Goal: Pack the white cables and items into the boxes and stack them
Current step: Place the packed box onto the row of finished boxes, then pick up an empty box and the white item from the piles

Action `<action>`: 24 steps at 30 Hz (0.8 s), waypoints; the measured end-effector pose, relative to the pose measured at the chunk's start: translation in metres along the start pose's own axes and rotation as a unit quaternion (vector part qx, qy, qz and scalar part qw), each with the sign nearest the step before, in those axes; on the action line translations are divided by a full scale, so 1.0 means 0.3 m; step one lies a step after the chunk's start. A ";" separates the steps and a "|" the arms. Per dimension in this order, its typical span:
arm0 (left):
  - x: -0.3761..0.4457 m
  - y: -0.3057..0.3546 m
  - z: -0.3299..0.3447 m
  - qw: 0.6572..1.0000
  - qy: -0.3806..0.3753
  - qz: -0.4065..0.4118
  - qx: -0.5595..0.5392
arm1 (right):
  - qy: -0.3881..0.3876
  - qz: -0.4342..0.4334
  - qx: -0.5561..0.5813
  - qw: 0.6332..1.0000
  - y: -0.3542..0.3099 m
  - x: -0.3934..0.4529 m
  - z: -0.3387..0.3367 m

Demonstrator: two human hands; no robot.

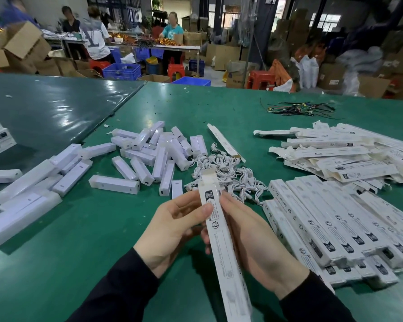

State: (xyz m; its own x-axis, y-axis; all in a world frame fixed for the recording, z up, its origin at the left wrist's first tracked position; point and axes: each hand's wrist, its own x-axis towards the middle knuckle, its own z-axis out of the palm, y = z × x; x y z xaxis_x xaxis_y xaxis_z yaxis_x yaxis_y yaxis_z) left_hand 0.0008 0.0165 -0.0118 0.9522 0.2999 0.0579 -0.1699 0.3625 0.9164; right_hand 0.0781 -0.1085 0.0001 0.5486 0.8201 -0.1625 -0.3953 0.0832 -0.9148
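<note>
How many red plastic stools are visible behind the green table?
4, though clutter may hide more: one beside the blue crate at left, two near the middle, upper and lower, and one at right beside the cardboard boxes.

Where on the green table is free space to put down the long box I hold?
Bare green table lies near you, left of the left hand, below the white items. Crowded: cables ahead of the box, packed boxes beside the right hand.

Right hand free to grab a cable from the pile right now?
Probably not yet: the right hand and left hand both hold the long box. The cable pile lies just beyond, unobstructed.
</note>
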 end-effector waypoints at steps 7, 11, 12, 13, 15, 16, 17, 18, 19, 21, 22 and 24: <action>0.005 -0.010 0.001 0.997 0.059 0.039 0.028 | 0.042 -0.037 -0.085 0.995 0.021 0.009 0.010; 0.005 -0.015 0.001 0.996 0.065 0.052 0.029 | 0.027 -0.054 -0.110 0.992 0.016 0.003 0.012; 0.006 -0.018 0.003 0.995 0.069 0.056 0.032 | 0.026 -0.055 -0.111 0.992 0.014 0.003 0.012; 0.006 -0.020 0.007 0.995 0.077 0.060 0.031 | 0.026 -0.058 -0.110 0.992 0.012 0.002 0.012; 0.005 -0.021 0.015 0.993 0.091 0.071 0.016 | 0.030 -0.063 -0.101 0.992 0.009 0.003 0.007; 0.005 -0.017 0.018 0.992 0.094 0.082 0.006 | 0.032 -0.067 -0.097 0.992 0.007 0.004 0.004; 0.004 -0.013 0.019 0.991 0.096 0.094 0.001 | 0.034 -0.074 -0.095 0.992 0.004 0.004 0.001; 0.003 -0.008 0.018 0.990 0.098 0.105 0.007 | 0.037 -0.084 -0.097 0.991 0.001 0.005 -0.002; 0.003 -0.004 0.015 0.988 0.101 0.117 0.019 | 0.039 -0.097 -0.105 0.989 0.001 0.006 -0.005; 0.003 0.001 0.009 0.984 0.104 0.137 0.047 | 0.044 -0.133 -0.142 0.980 0.006 0.010 -0.008; 0.004 0.002 0.008 0.983 0.104 0.142 0.054 | 0.048 -0.152 -0.159 0.974 0.010 0.011 -0.008; 0.006 0.004 0.011 0.983 0.104 0.142 0.061 | 0.064 -0.173 -0.180 0.966 0.016 0.012 -0.005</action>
State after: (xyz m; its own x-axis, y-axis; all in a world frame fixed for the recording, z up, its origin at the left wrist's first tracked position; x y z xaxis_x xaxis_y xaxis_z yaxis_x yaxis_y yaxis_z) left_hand 0.0032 0.0147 -0.0093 0.7961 0.5528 0.2464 -0.3769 0.1344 0.9164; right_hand 0.0793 -0.1061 -0.0055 0.6973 0.7005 0.1520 0.0966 0.1182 -0.9883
